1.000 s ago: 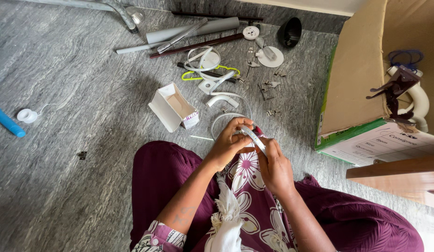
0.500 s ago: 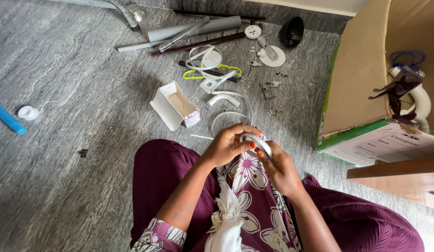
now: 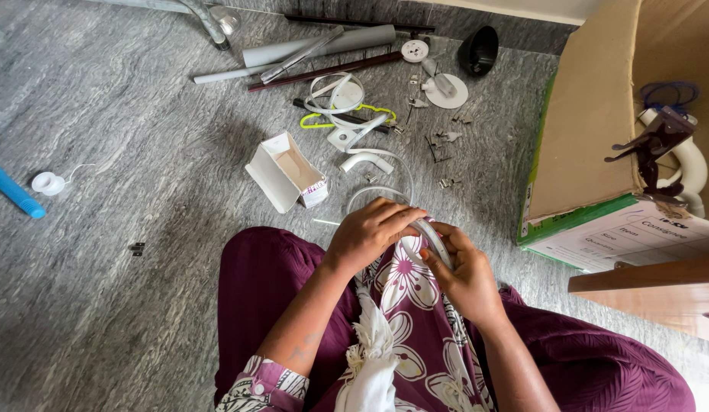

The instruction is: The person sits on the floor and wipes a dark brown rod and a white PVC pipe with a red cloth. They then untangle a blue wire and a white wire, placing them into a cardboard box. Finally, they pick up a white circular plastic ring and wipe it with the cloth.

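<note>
White tube: thin curved plastic tube (image 3: pixel 437 238), likely light, springy and smooth; best pinched along its arc, over the lap.
Left hand (image 3: pixel 373 233): fingers closed over the tube's upper end.
Right hand (image 3: pixel 465 276): thumb and fingers pinching the tube's lower run.
Floor: grey stone floor (image 3: pixel 118 114); small open box (image 3: pixel 286 174) left of the tube, cardboard carton (image 3: pixel 599 145) right of it.

Two hands, left hand (image 3: pixel 373 233) and right hand (image 3: pixel 465 271), one small open white box (image 3: pixel 286 172), one large cardboard carton (image 3: pixel 591 145), one black cap (image 3: pixel 478 49), one blue stick (image 3: pixel 15 191).
</note>
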